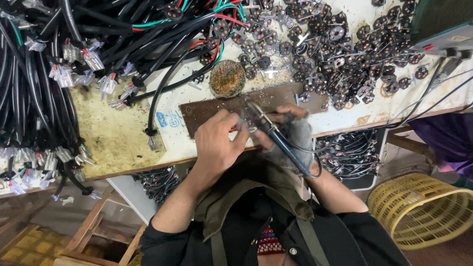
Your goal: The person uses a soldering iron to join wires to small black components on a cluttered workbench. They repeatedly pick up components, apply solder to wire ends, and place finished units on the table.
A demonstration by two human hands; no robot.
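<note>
My left hand [217, 143] pinches a small wired part with red and green leads [242, 123] over a brown work board [217, 109] at the bench edge. My right hand [294, 135], in a grey fingerless glove, grips a blue-handled soldering iron [276, 135]. The iron's tip points up-left, close to the part by my left fingertips. A round, crusted tip-cleaning pad [227, 78] sits just beyond the board.
Black cables with white plugs [44, 88] pile over the bench's left and top. A heap of small round black connector pieces [340, 44] covers the upper right. A yellow plastic basket [423, 209] stands on the floor at right, with more cable bundles [352, 155] under the bench.
</note>
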